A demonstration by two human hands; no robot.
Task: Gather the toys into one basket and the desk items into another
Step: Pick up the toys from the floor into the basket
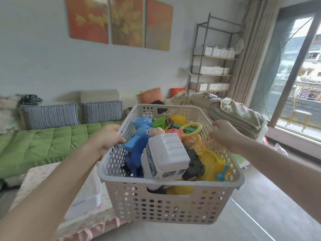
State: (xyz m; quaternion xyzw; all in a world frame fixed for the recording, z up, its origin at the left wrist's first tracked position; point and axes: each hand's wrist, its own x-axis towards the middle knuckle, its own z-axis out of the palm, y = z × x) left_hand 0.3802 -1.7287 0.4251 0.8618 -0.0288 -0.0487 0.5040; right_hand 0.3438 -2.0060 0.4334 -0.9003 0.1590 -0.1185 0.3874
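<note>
A white perforated plastic basket (166, 207) hangs in the air in front of me, held up by both hands. My left hand (108, 138) grips its left rim and my right hand (225, 133) grips its right rim. Inside lie several toys: a white toy truck (165, 153), a blue figure (140, 126), a yellow toy (213, 164), a yellow ring rattle (191, 126) and a green piece (159, 121). A second white basket (85, 197) stands lower left on a table; its contents are hidden.
The floral-cloth table (36, 174) sits below left. A green sofa (43, 141) with striped cushions runs along the left wall. Folded blankets (238, 115) pile up at right, a metal shelf (213, 54) stands behind, and grey floor (271, 197) lies right.
</note>
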